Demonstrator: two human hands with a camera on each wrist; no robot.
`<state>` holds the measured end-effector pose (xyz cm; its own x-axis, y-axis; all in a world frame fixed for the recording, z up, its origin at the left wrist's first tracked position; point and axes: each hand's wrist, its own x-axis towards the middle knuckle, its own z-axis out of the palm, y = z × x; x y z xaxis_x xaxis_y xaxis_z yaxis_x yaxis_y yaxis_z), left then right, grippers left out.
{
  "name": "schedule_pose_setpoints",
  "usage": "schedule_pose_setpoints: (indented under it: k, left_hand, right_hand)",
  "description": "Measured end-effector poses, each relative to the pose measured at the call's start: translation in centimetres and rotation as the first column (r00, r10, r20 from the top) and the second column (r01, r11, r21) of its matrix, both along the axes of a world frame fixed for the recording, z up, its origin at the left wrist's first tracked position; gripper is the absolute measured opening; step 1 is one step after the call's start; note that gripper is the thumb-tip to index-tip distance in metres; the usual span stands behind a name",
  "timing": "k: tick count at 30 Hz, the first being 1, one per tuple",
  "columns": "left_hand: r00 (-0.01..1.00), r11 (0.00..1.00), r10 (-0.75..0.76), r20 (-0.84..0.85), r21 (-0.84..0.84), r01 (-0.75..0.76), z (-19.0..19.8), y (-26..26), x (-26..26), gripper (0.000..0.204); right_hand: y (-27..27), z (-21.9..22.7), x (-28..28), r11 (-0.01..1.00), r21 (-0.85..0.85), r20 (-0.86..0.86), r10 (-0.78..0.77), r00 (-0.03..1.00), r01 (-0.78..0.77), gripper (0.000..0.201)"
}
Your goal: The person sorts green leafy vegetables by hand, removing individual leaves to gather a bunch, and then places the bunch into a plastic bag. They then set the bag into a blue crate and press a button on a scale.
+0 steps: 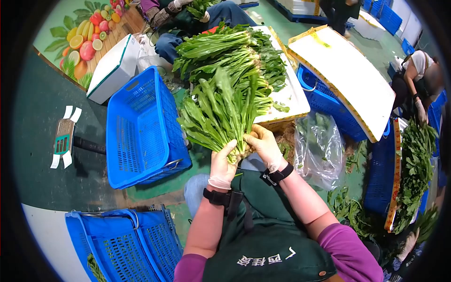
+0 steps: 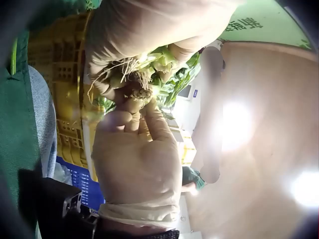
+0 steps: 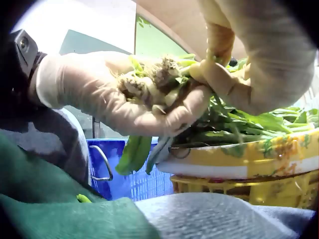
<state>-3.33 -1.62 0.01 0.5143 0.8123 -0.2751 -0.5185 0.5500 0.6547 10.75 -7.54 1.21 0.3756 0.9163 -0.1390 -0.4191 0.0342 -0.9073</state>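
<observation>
Both gloved hands meet at the root end of a bunch of long-leaved greens (image 1: 218, 110) in front of the apron, its leaves fanning up and away. My left hand (image 1: 223, 164) curls round the stem base, thumb along the front. In the right wrist view, the left hand (image 3: 124, 94) cups pale, dirty roots (image 3: 162, 74). From the other side, my right hand (image 1: 265, 148) pinches at the lower stems between thumb and fingers. Stringy roots (image 2: 134, 69) stick out between the two hands in the left wrist view. Behind lies a heap of the same greens (image 1: 221, 51).
The heap rests on a white foam board (image 1: 298, 105) over a yellow basket (image 3: 249, 186). A blue crate (image 1: 141, 131) stands left, more blue crates (image 1: 127, 244) lower left. At right are a clear plastic bag (image 1: 319, 150) and a white lid (image 1: 343, 75). Other people work nearby.
</observation>
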Motion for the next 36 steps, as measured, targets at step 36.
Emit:
schedule_pose_setpoints:
  k: [36]
  left_hand:
    - [0.961,0.968,-0.244,-0.130,0.030,0.250,0.4,0.6,-1.3,0.035]
  right_hand:
    - [-2.2,3.4,2.5,0.959,-0.043,0.873,0.173,0.457,-0.281,0.017]
